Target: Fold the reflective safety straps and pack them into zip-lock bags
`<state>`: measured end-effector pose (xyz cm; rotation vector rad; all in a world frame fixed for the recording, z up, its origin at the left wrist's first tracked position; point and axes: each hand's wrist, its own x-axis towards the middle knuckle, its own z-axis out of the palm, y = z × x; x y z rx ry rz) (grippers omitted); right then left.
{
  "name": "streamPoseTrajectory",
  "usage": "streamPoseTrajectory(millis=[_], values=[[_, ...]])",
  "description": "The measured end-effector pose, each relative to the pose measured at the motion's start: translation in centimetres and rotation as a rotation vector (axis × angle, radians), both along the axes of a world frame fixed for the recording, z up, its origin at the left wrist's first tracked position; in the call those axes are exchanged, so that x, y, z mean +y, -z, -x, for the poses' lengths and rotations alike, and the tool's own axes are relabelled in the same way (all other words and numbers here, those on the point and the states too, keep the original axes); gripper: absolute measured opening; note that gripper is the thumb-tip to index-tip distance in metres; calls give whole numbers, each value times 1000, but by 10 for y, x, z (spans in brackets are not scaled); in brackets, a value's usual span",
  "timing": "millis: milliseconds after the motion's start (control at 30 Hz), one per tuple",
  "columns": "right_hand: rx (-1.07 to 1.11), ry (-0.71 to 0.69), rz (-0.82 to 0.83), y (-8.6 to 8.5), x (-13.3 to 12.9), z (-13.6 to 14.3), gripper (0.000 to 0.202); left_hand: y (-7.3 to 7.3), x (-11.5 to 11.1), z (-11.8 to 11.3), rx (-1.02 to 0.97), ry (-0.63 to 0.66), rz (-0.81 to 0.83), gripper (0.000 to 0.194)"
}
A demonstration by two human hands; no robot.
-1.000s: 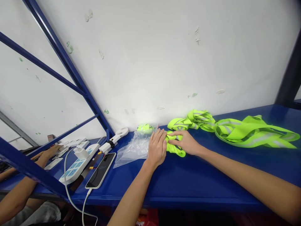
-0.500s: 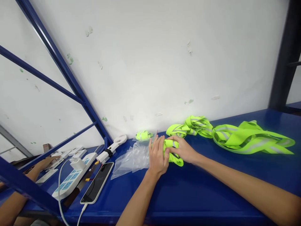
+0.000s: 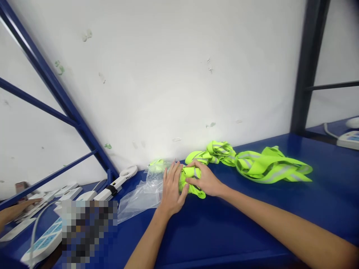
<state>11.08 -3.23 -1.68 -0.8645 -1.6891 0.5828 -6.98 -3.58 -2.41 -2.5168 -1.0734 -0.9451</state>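
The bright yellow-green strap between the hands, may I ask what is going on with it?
A person holds a bunched reflective strap between both bare hands, over a blue shelf. The left hand is against its left side with fingers extended, while the right hand grips it from the right. A clear plastic bag lies beside the left hand, and more reflective strapping lies loose farther right.

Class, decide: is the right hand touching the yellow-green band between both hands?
Touching. The head view shows the right hand with its thumb laid across the yellow-green band, no gap visible.
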Motion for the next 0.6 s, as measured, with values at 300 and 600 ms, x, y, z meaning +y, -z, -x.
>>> streamPoseTrajectory(millis=[300,600], values=[[-164,-107,-20,-16,-4,-27,31,-5,4,5,165,-55,-81,88],[-143,-22,-34,-4,-2,-12,45,11,10,-3,140,-98,-110,82]])
